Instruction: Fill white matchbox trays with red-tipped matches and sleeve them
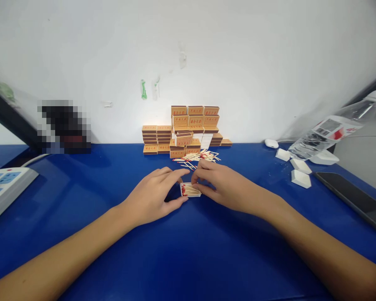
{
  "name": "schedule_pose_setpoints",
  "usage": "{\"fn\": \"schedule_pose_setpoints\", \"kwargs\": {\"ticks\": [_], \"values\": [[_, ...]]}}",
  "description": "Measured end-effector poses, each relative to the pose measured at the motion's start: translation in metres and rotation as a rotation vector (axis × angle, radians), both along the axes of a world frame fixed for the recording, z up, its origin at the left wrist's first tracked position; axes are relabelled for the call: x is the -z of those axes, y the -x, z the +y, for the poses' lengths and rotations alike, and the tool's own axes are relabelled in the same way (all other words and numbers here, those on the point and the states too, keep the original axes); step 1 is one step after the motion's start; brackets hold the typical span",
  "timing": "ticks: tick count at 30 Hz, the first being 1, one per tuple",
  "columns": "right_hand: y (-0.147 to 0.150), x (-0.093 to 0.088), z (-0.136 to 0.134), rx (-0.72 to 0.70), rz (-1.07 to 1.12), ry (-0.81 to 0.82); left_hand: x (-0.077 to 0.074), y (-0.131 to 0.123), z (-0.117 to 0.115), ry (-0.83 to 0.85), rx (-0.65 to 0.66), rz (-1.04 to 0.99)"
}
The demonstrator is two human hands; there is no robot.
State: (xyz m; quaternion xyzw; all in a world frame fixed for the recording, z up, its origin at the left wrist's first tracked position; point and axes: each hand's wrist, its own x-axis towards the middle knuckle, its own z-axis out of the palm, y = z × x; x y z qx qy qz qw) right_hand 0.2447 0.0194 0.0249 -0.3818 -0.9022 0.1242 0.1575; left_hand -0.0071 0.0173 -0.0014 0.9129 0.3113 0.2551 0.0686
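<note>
A small white matchbox tray [190,195] lies on the blue table, filled with red-tipped matches [191,190] whose heads point left. My left hand [155,192] is closed round the tray's left end, thumb at the near edge and fingers at the far side. Over the right end is my right hand [217,184], its curled fingertips and thumb at the matches; whatever they pinch is hidden. Just beyond both hands lies a loose pile of matches [203,156]. Behind it, an orange matchbox sleeve [184,138] rests among the stacked matchboxes [195,121].
A power strip [11,188] sits at the left, near a pixelated dark object [65,127]. To the right are white blocks [301,178], a white case [271,144], a tilted plastic bottle [329,129] and a phone [354,198]. A white wall [253,75] stands behind the table [188,251].
</note>
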Motion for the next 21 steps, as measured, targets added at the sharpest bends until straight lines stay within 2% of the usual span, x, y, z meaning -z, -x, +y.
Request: {"fn": "schedule_pose_setpoints", "kwargs": {"ticks": [10, 21], "values": [[0.003, 0.002, -0.001, -0.012, 0.025, 0.083, 0.001, 0.001, 0.002, -0.003, 0.002, 0.023], [-0.006, -0.005, -0.001, -0.018, -0.031, 0.186, 0.000, 0.000, 0.000, -0.001, -0.011, 0.032]]}}
